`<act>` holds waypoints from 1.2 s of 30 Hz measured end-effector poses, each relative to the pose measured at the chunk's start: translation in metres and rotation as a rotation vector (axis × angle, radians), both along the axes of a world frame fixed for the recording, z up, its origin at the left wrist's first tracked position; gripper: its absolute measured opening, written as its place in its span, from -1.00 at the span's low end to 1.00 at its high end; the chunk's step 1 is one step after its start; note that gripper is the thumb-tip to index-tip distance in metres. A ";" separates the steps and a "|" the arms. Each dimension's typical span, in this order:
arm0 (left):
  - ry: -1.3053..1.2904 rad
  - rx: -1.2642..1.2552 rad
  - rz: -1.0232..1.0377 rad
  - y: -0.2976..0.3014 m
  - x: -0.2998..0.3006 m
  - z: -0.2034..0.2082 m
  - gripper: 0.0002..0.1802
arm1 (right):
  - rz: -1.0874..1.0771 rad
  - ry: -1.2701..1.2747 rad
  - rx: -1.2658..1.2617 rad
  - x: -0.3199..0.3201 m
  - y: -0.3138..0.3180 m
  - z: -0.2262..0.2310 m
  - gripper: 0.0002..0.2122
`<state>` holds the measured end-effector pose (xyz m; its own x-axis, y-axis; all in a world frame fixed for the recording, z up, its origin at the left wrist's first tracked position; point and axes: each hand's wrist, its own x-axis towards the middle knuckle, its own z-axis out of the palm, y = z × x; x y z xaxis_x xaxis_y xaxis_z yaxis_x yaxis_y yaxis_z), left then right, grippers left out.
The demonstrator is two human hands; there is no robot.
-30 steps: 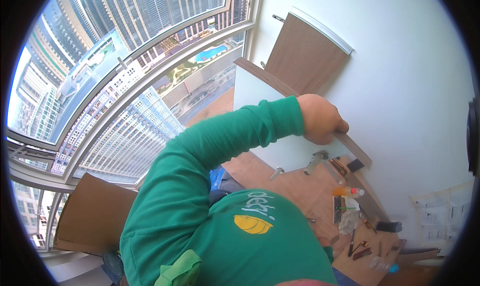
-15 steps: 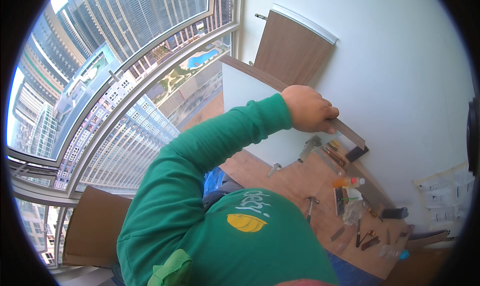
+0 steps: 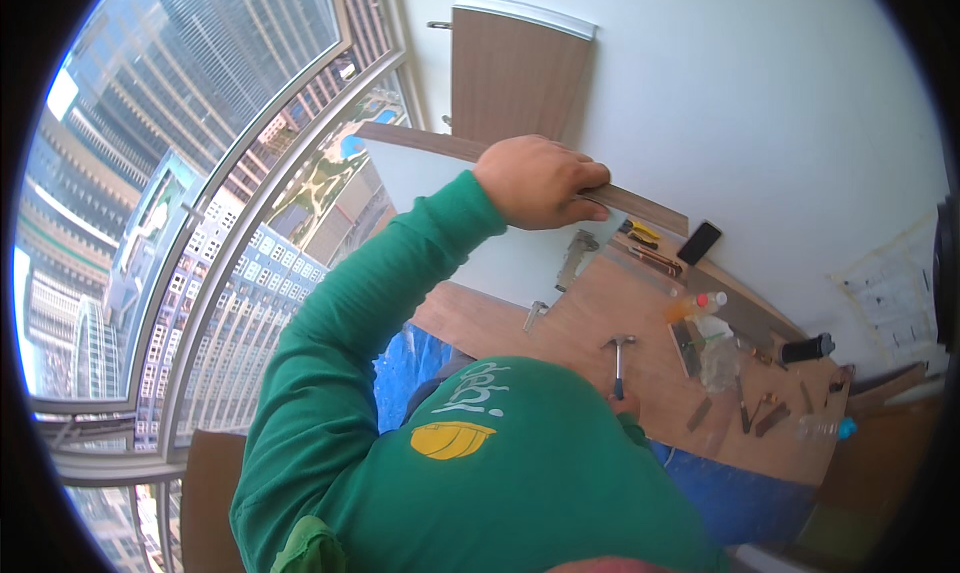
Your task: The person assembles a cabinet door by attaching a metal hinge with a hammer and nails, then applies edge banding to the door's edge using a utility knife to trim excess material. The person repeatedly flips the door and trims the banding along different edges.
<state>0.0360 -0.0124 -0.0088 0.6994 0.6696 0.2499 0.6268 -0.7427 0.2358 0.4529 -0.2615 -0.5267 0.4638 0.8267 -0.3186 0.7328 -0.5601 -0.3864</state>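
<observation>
My left hand (image 3: 540,183) is closed over the top edge of a white panel (image 3: 420,178) with a wood-grain edge. Its thumb lies on the near face, and the panel stands on edge on a brown wooden board (image 3: 580,323). Two metal fittings like hinges, one larger (image 3: 577,258) and one smaller (image 3: 535,315), show by the panel's lower right part. On the board, a claw hammer (image 3: 619,358) has its dark grip toward me. My right hand (image 3: 627,406) is closed at the end of that grip, partly hidden behind my green shirt.
Against the white wall leans a wood-grain panel (image 3: 520,73). Rightward are yellow-handled pliers (image 3: 640,233), a phone (image 3: 699,242), an orange drink bottle (image 3: 688,308), a plastic bag (image 3: 719,361) and a black cylinder (image 3: 807,348). Tall windows (image 3: 220,243) stand left; blue sheeting (image 3: 740,493) lies below the board.
My right hand has come into view at the hammer's grip. My left hand still holds the panel's edge. The whole view has shifted, with the panel and tools now higher in the picture.
</observation>
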 end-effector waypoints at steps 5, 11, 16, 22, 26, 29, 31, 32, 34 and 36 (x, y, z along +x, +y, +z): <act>0.041 0.001 0.020 0.003 0.006 0.004 -0.57 | 0.046 -0.027 0.103 -0.008 0.024 0.020 -0.72; 0.048 -0.031 0.016 0.004 0.008 0.011 -0.60 | -0.041 1.079 0.311 -0.054 0.132 0.201 -0.82; -0.079 -0.003 -0.079 0.008 0.026 0.004 -0.61 | 0.331 1.271 0.626 -0.130 0.170 0.409 -0.72; 0.017 -0.059 0.028 -0.003 0.040 0.011 -0.64 | 0.276 1.401 0.446 -0.166 0.197 0.473 -0.65; -0.083 -0.048 -0.027 -0.001 0.039 0.002 -0.70 | 0.144 1.552 0.426 -0.181 0.199 0.469 -0.66; -0.107 -0.066 -0.106 -0.001 0.036 0.006 -0.71 | 0.125 1.613 0.483 -0.188 0.195 0.468 -0.65; -0.094 -0.066 -0.092 -0.002 0.035 0.006 -0.72 | 0.108 1.600 0.483 -0.188 0.192 0.463 -0.64; -0.087 -0.065 -0.086 -0.004 0.035 0.006 -0.72 | 0.106 1.594 0.497 -0.188 0.192 0.462 -0.64; -0.056 -0.028 -0.055 -0.006 0.034 0.005 -0.73 | 0.100 1.582 0.520 -0.191 0.192 0.462 -0.63; -0.041 0.009 -0.035 -0.007 0.034 0.004 -0.73 | 0.071 1.599 0.530 -0.193 0.192 0.459 -0.63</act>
<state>0.0703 -0.0194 -0.0053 0.7115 0.6422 0.2853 0.5900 -0.7664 0.2539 0.2599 -0.0692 -0.0672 -0.0667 0.9928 -0.0993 -0.5360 -0.1195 -0.8357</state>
